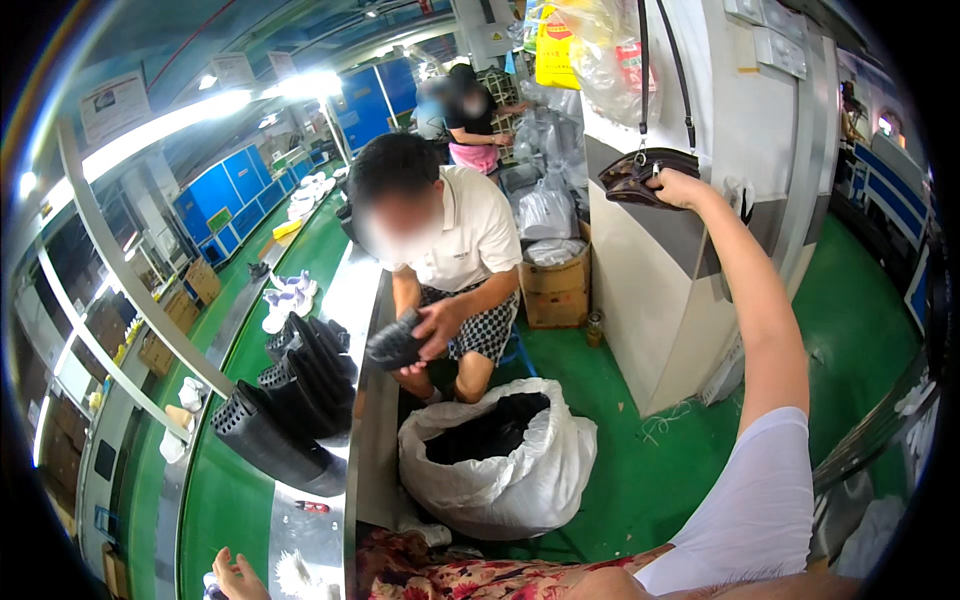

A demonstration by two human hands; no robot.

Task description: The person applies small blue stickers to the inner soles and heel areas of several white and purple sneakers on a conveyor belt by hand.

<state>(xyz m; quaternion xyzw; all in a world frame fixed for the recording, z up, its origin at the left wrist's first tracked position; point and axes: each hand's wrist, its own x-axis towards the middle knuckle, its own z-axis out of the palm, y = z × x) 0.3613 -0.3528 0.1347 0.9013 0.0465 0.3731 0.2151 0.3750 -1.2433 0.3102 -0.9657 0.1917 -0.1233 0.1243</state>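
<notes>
At the upper right, my right arm is stretched out. My right hand (680, 188) is closed on the zipped top edge of a small dark brown handbag (632, 180). The handbag hangs by its long dark strap against a white and grey pillar (640, 260). Low on the left, my left hand (240, 577) is over the edge of the work line with its fingers apart and nothing visible in them. Next to it are a white brush-like bundle (300, 577) and a small white and purple item (212, 585), mostly hidden. A red penknife-like tool (312, 507) lies farther along the metal ledge.
A seated co-worker (470, 220) holds a black shoe-shaped piece (395, 342) in both hands. Black boot-like pieces (275, 435) line the bench. A white sack (500, 490) of black material stands on the green floor. Behind are a carton (557, 292), plastic bags (545, 205) and another person (472, 125).
</notes>
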